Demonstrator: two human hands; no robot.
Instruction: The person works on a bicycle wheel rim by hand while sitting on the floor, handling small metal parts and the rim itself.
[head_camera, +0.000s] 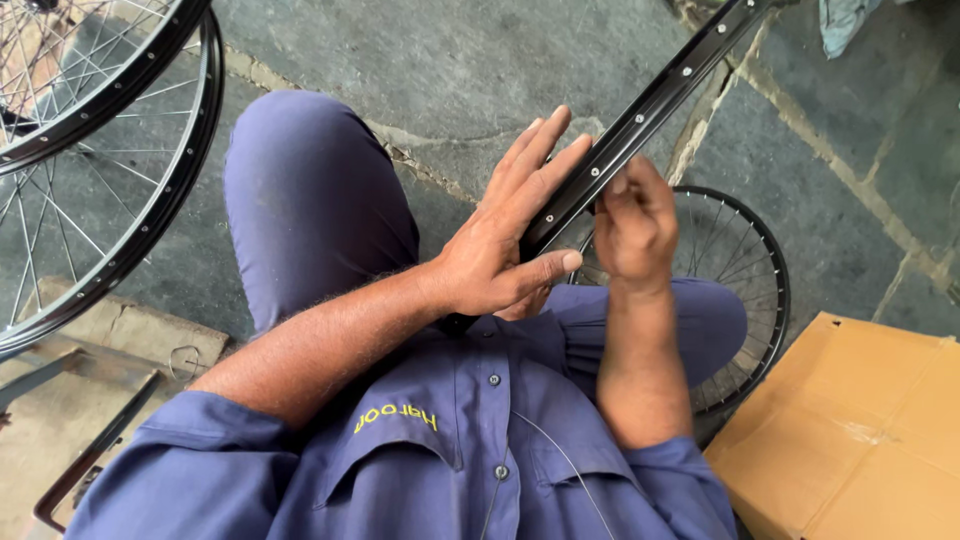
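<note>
Left of the black rim (640, 120) lean two spoked wheels (100, 150); the left hand (500, 240) lies flat against the rim, thumb hooked under; the right hand (632, 222) pinches its right edge; farther right sits a cardboard box (860, 430)

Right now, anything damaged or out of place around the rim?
Nothing stands out. The black rim looks straight, held by the left hand and right hand. Spoked wheels lie nearby; the cardboard box looks intact.
</note>
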